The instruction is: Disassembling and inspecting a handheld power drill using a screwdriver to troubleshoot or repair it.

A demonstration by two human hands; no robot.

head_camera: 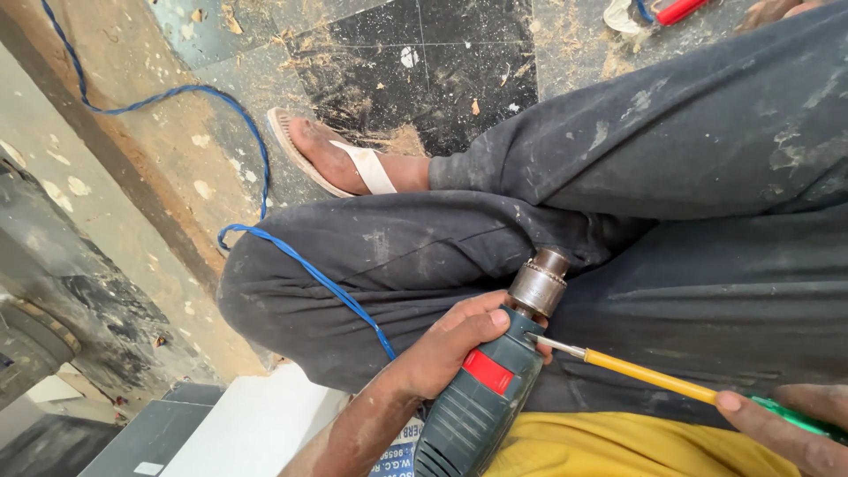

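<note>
Drill (pixel 481 389): left hand (pixel 450 344) wrapped tight around body. Screwdriver (pixel 636 373): right hand (pixel 786 424) fingers pinching handle, tip at chuck (pixel 539 284). Risk: tip slipping toward thumb.

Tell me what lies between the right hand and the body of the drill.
In the head view, the yellow shaft of a screwdriver spans that stretch, from the right hand to the drill, its metal tip meeting the drill just below the chuck.
</note>
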